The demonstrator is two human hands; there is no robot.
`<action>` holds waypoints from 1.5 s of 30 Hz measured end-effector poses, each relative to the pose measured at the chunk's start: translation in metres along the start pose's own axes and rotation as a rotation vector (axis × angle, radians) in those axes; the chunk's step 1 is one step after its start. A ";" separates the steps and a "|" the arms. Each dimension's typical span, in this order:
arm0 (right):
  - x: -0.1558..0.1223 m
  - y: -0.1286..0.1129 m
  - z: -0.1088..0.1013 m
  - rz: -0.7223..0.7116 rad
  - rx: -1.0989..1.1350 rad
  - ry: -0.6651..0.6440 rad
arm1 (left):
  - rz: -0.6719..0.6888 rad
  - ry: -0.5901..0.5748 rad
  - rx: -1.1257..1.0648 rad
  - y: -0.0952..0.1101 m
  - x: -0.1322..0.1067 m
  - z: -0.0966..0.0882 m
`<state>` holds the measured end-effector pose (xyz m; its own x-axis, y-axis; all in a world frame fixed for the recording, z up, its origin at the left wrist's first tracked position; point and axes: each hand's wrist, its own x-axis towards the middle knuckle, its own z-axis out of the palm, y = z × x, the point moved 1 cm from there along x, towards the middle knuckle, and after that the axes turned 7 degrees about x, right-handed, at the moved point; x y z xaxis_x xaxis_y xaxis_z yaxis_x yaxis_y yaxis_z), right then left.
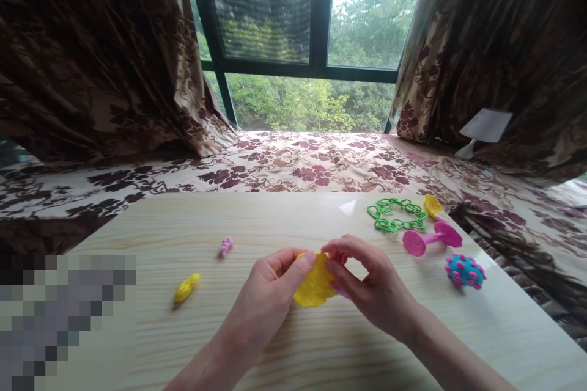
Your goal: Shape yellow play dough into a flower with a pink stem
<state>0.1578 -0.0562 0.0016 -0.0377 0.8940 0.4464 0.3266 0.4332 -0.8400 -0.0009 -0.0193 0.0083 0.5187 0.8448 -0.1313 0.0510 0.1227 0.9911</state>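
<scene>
Between my two hands, above the wooden table [192,354], is a flattened piece of yellow modelling clay [313,286] with an uneven edge. My left hand [275,278] grips its left side, thumb lying over the front. At its upper right edge, my right hand [367,281] pinches with thumb and bent fingers. A bit of pinkish-purple clay [338,288] shows by the right thumb, mostly hidden behind the yellow piece. To the left on the table lie a lump of yellow clay [187,288] and a small lump of pink clay [226,247].
At the table's right side are a green clay chain ring [397,215], a pink dumbbell shape [431,239], a yellow disc-shaped piece [431,206] and a blue lump with pink dots [465,271]. Beyond stand a white lamp [486,125] and patterned curtains [110,55] beside a window.
</scene>
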 end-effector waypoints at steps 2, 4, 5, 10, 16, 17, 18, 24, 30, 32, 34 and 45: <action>0.000 -0.001 0.002 -0.001 0.010 -0.018 | 0.002 -0.007 -0.025 -0.002 0.000 0.001; 0.000 -0.002 0.004 0.002 0.031 -0.035 | 0.004 -0.005 -0.047 -0.004 0.001 0.001; 0.000 -0.002 0.005 0.003 0.038 -0.038 | 0.005 -0.003 -0.054 -0.006 0.001 0.002; -0.002 0.001 0.008 -0.025 -0.018 -0.005 | 0.000 0.028 -0.021 -0.010 0.002 0.002; 0.001 0.004 0.001 -0.019 0.006 0.038 | -0.007 -0.010 -0.034 -0.002 0.001 0.004; 0.002 0.003 0.000 -0.020 0.011 0.046 | -0.015 -0.024 -0.036 -0.001 0.001 0.004; 0.002 0.001 -0.001 -0.022 0.014 0.044 | -0.023 -0.036 -0.034 0.001 0.000 0.005; 0.000 -0.001 -0.001 -0.005 0.031 0.011 | -0.034 -0.120 -0.065 0.006 -0.001 0.008; -0.001 0.001 0.003 -0.049 -0.044 0.033 | -0.041 -0.150 -0.087 0.004 -0.001 0.010; -0.001 0.001 0.004 -0.046 -0.077 0.032 | -0.052 -0.143 -0.061 0.003 -0.001 0.010; 0.000 0.000 0.004 -0.007 -0.074 0.021 | -0.064 -0.144 -0.045 0.002 -0.001 0.010; 0.003 -0.001 -0.007 0.180 0.029 0.022 | -0.060 -0.070 -0.150 -0.002 0.000 0.004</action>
<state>0.1642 -0.0551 0.0056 0.0400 0.9548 0.2946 0.2987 0.2699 -0.9154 0.0022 -0.0211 0.0066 0.5771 0.7959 -0.1831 -0.0420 0.2528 0.9666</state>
